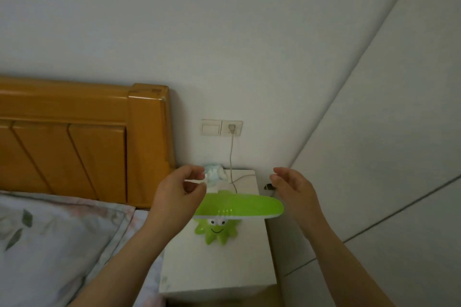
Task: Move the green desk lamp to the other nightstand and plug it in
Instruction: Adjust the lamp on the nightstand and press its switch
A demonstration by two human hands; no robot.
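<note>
The nightstand (214, 271) stands in the corner, with the bed (50, 244) touching its left side and a wall panel (374, 182) to its right. The headboard (82, 142) rises behind the pillow (45, 237), left of the nightstand. The lamp (232, 209) sits on the nightstand near its middle, its head above its base. Behind the lamp, at the nightstand's back left corner, lies a small bundled object (215, 174). On the wall above are 2 plates side by side: a switch (211, 127) on the left and a socket (232, 128) on the right. A plug (231, 128) sits in the socket, and its cord (231, 157) hangs down onto the nightstand behind the lamp. The left hand (179, 189) hovers at the lamp's left, the right hand (291, 189) at its right.
</note>
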